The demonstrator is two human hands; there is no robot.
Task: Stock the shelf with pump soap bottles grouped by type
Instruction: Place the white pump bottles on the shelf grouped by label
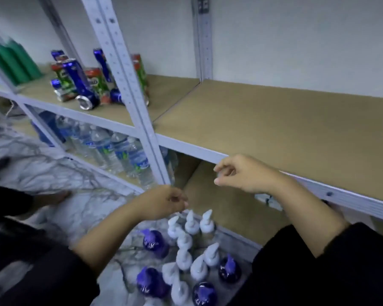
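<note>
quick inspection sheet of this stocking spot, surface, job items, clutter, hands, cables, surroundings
surface: brown shelf board in a white metal frame, bare where visible; lower board also bare where visible.
job's things: white pump bottles and purple pump bottles stand mixed on the marble floor; none on the shelf yet.
clutter: cans, some tipped over, on the left bay; green bottles beyond them.
grippers: left hand and right hand hover at the shelf's edge with loosely curled fingers, holding nothing.
cables: nothing seen.
surroundings: water bottles on the lower left shelf; white wall behind.
</note>
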